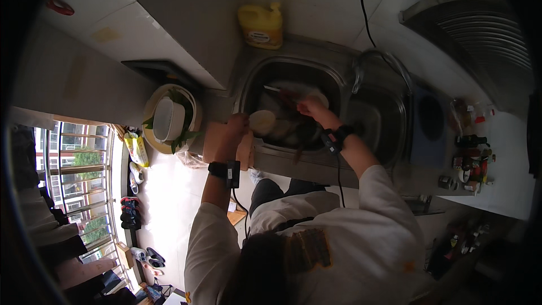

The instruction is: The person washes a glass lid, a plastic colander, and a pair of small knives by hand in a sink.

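At the left rim of the sink basin (292, 150), my left hand (238, 123) is curled beside a pale round dish (263, 122). Its fingertips seem to meet the dish's edge, but the grip is too dark to make out. My right hand (311, 106) reaches into the same basin with its fingers bent. Just behind it a second pale round piece (321, 98) shows partly. Blur hides whether the right hand holds anything. Dark, blurred items lie in the basin, among them a reddish one (290, 96) and a thin white strip (271, 88).
A yellow detergent jug (260, 26) stands behind the basin. The faucet (358, 74) arches over the second basin (377, 123) at right. Left of the sink are a brown board or box (211, 146) and a cream basin (153, 144) holding a white strainer (168, 118) and green leaves (180, 97).
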The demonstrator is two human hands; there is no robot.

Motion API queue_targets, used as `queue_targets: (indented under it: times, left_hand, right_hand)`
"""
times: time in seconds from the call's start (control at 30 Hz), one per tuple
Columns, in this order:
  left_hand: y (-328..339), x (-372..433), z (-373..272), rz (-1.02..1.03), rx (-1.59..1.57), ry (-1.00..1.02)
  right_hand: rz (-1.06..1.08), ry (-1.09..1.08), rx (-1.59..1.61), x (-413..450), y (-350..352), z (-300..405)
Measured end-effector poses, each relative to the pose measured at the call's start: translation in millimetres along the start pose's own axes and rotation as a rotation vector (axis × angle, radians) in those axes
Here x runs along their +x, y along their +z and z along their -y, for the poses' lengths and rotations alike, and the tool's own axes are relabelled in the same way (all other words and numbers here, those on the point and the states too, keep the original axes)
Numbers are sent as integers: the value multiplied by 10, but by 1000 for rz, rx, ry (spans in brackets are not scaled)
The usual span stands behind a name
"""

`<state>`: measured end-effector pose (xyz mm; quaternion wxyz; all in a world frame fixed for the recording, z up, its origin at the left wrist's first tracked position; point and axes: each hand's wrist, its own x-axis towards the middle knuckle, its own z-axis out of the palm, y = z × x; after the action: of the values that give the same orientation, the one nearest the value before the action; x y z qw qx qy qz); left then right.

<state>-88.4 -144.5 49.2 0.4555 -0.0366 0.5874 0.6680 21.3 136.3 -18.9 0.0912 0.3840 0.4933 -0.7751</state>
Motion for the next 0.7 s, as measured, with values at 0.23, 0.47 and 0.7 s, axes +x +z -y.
queue_targets:
  times: [0.23,0.47,0.7]
  left_hand:
    - [39,1220,1207,27,297,292]
    - [259,1063,1055,-82,1183,990]
    - [320,1560,1347,-156,1432,463]
  right_hand:
    - [258,-600,-522,717,-52,-236]
    - [0,-699,-1326,1141,233,-213]
    - [-51,-538,-1503,1567,170,-581]
